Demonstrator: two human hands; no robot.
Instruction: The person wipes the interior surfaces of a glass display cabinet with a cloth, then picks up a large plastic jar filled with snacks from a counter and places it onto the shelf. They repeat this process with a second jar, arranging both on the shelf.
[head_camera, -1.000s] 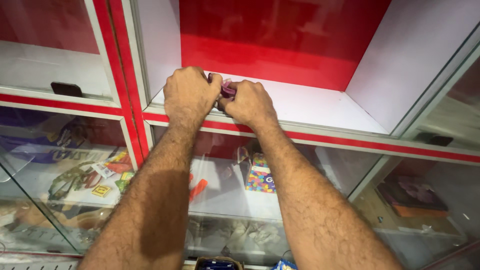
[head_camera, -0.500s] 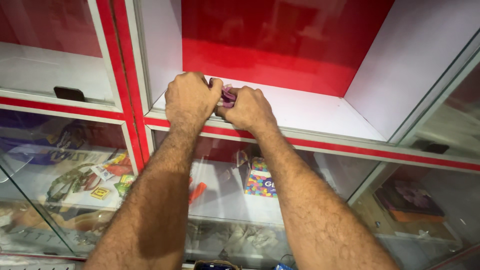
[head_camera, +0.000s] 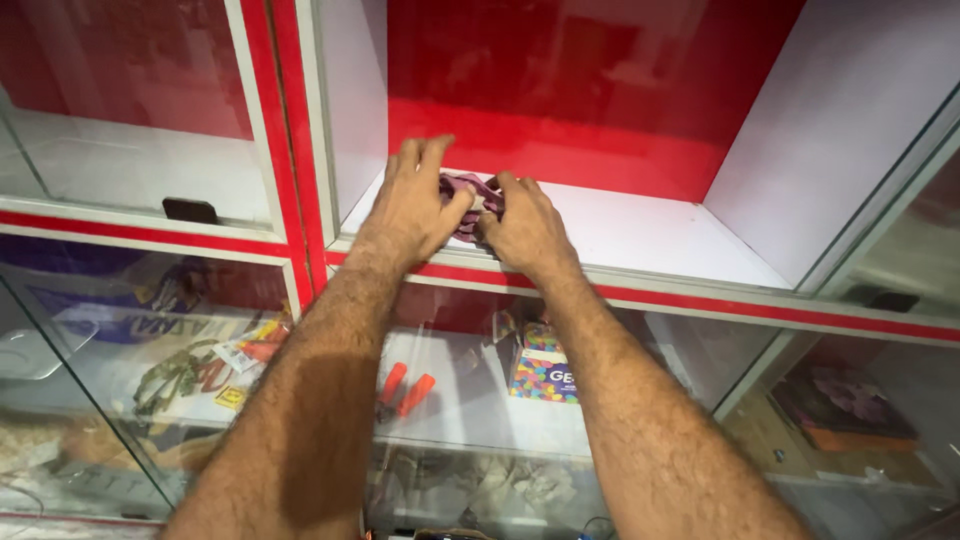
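Both my hands reach into an open cabinet compartment with a red back wall and a white shelf (head_camera: 640, 225). My left hand (head_camera: 415, 205) and my right hand (head_camera: 522, 225) press together on a small crumpled purple cloth (head_camera: 468, 190) lying near the shelf's front left. My fingers cover most of the cloth; only a bit shows between the thumbs. My left fingers stretch forward over it, and my right hand curls round its right side.
A red and white frame post (head_camera: 285, 150) stands left of the compartment. Below, behind glass, lie a colourful box (head_camera: 543, 372), red-handled tools (head_camera: 405, 392) and packets (head_camera: 215, 365). A dark box (head_camera: 845, 405) sits at lower right.
Both hands have slid a little deeper onto the shelf with the cloth. My left fingers have stretched out from a curled grip.
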